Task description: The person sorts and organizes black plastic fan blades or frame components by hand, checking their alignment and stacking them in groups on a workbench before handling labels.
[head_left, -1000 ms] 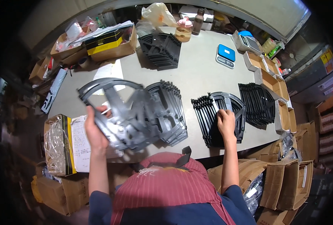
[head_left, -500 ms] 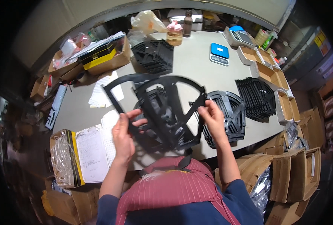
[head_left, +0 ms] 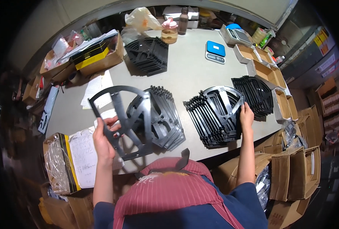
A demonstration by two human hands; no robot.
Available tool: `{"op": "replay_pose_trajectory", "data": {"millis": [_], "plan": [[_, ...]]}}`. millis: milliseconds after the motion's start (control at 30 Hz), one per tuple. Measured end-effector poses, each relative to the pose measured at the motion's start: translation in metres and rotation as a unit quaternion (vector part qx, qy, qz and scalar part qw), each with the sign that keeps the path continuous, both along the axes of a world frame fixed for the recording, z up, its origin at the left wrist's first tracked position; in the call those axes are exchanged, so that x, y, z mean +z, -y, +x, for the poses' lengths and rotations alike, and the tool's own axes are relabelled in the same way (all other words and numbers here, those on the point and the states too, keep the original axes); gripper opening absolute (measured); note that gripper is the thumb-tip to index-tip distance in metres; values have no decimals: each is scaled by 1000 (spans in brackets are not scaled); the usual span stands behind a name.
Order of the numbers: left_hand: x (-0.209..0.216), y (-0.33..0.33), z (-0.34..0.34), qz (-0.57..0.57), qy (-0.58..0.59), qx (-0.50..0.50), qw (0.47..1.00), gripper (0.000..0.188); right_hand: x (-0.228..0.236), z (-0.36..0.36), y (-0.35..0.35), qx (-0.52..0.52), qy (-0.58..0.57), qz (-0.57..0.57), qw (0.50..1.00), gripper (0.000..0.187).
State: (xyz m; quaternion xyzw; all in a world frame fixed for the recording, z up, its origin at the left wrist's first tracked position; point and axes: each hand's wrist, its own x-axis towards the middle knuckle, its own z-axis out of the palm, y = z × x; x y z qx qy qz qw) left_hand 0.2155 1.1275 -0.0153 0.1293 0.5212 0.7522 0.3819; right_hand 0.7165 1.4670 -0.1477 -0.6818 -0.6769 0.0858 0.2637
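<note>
Well left of the ribbed stack of black plastic frames [head_left: 215, 122] lies a handwritten sheet [head_left: 86, 155]; nearer that stack, though still left of it, the left grip [head_left: 105, 144] is closed on the left edge of a single fan-shaped frame [head_left: 129, 123], raised above the grey surface [head_left: 184, 65], its fingers reaching through an opening; behind and left of the ribbed stack sits the rear frame stack [head_left: 148, 57]; directly left of the ribbed stack, partly behind the held piece, is the staggered frame stack [head_left: 173, 128]; behind the ribbed stack rests a blue-topped digital scale [head_left: 215, 51]; at the ribbed stack's right edge, the right grip [head_left: 247, 117] touches it; whether closed or merely resting there, I cannot tell; just right of the ribbed stack stands another frame stack [head_left: 259, 97].
</note>
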Motion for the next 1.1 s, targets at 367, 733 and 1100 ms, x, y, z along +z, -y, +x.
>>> {"op": "replay_pose_trajectory", "data": {"millis": [367,733,1100], "plan": [[27,-37,52,1,-93,-69,993,46,122,-193,136,436,-180,99,876,43],[47,-15,69,33,-293,-84,952,40,143,-304,206,503,-356,-59,786,49],[-77,37,6,-314,-518,-49,794,50,74,-274,183,351,-29,86,932,23]]}}
